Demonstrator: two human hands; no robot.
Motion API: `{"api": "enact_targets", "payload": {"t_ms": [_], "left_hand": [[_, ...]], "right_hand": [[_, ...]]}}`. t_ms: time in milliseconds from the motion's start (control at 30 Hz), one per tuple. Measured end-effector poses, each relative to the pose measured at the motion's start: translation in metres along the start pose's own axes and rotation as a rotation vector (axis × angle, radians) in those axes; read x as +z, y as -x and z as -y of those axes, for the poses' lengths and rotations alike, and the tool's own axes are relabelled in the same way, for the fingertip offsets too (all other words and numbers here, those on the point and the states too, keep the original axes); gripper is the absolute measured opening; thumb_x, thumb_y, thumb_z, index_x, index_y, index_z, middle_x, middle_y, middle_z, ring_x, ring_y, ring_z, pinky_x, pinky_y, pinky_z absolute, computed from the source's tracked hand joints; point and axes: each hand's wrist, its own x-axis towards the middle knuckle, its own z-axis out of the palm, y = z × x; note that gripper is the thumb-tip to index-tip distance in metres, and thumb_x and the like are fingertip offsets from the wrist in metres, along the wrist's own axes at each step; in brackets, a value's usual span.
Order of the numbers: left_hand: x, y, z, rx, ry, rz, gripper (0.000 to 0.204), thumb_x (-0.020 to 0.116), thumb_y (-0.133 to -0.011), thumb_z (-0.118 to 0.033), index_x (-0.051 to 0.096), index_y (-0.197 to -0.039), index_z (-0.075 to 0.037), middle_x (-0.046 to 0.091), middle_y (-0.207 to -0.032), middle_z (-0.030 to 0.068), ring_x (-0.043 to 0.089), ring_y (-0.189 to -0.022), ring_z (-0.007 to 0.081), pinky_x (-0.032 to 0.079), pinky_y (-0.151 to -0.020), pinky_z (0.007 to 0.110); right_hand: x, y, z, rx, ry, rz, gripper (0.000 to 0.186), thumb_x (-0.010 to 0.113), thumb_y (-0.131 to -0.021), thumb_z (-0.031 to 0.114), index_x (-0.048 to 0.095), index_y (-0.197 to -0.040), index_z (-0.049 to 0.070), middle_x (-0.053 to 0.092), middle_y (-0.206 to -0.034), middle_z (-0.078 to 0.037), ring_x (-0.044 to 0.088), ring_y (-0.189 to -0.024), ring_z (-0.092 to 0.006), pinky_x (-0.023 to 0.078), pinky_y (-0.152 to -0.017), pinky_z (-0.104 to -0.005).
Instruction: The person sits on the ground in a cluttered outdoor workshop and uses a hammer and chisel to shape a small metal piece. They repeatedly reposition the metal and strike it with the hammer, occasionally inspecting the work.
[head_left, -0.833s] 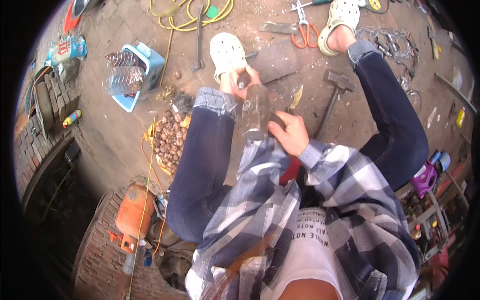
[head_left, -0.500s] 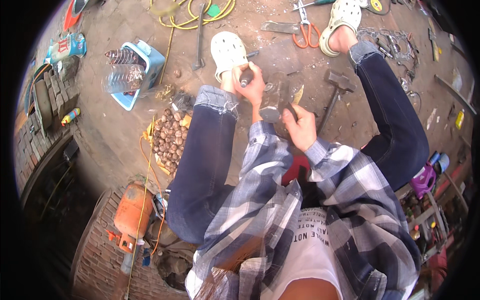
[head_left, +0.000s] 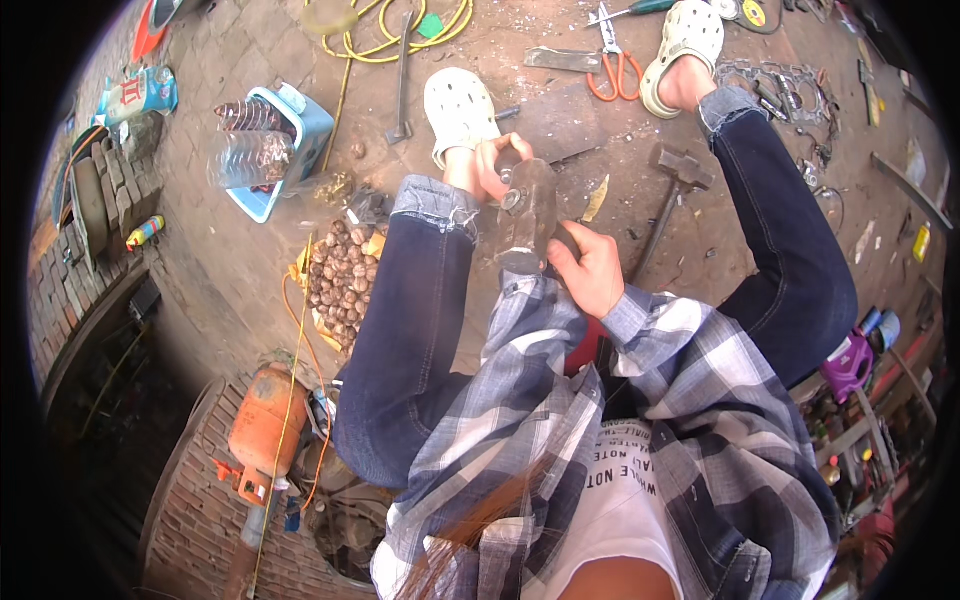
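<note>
My right hand [head_left: 592, 270] grips a hammer near its heavy, worn steel head [head_left: 530, 205]. That head covers part of my left hand and wrist. With its fingers curled, my left hand [head_left: 490, 165] holds a short dark cylindrical piece [head_left: 507, 160] with a metal end, right beside the top of the hammer head. I cannot tell whether the two touch. Below both hands, on the ground, lies a dark flat plate [head_left: 560, 125]. A second hammer [head_left: 682, 167] rests on the ground to the right of my hands.
Left of my leg lies a heap of walnuts [head_left: 343, 280]. Beyond it stands a blue basket [head_left: 312, 122] with plastic bottles. Orange-handled scissors [head_left: 613, 78], a flat blade [head_left: 562, 59] and a long metal bar [head_left: 402, 85] lie ahead. An orange gas cylinder [head_left: 266, 420] is at lower left.
The hammer head has moved left and turned more upright, now overlapping my left hand. My right hand has shifted slightly left and down. My left hand keeps the dark piece, now partly hidden.
</note>
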Motion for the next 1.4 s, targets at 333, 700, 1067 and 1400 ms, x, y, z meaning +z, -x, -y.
{"api": "enact_targets", "payload": {"t_ms": [333, 700, 1067, 1400], "left_hand": [[0.004, -0.002, -0.002, -0.150, 0.415, -0.001, 0.042, 0.041, -0.095, -0.041, 0.049, -0.108, -0.002, 0.057, -0.095, 0.0096, 0.057, -0.084, 0.0200, 0.049, -0.079, 0.033], [-0.038, -0.031, 0.061, 0.241, -0.470, -0.244, 0.042, 0.044, -0.094, -0.042, 0.051, -0.109, -0.003, 0.058, -0.096, 0.0088, 0.058, -0.085, 0.0192, 0.049, -0.078, 0.033], [0.023, 0.017, -0.011, -0.086, 0.164, -0.155, 0.049, 0.034, -0.096, -0.048, 0.051, -0.112, -0.005, 0.057, -0.104, 0.0077, 0.057, -0.094, 0.0180, 0.049, -0.081, 0.031], [0.008, 0.012, -0.013, -0.120, 0.283, 0.080, 0.037, 0.044, -0.093, -0.045, 0.055, -0.100, -0.010, 0.058, -0.087, 0.0052, 0.059, -0.079, 0.0171, 0.049, -0.069, 0.030]], "right_hand": [[0.004, -0.003, -0.004, -0.048, -0.023, -0.022, 0.030, 0.066, -0.086, 0.030, 0.064, -0.095, 0.001, 0.062, -0.068, -0.015, 0.058, -0.061, -0.0125, 0.048, -0.061, -0.0313], [0.009, -0.003, -0.004, -0.052, 0.014, 0.004, 0.030, 0.065, -0.086, 0.030, 0.064, -0.093, 0.001, 0.060, -0.066, -0.016, 0.057, -0.059, -0.0134, 0.047, -0.059, -0.0322], [0.006, -0.004, -0.008, -0.034, -0.010, -0.005, 0.029, 0.066, -0.085, 0.028, 0.064, -0.094, 0.001, 0.063, -0.071, -0.017, 0.062, -0.064, -0.0165, 0.048, -0.061, -0.0321], [0.007, -0.003, -0.005, -0.031, -0.005, 0.011, 0.030, 0.066, -0.085, 0.029, 0.064, -0.095, 0.001, 0.063, -0.072, -0.017, 0.063, -0.065, -0.0161, 0.048, -0.062, -0.0321]]}}
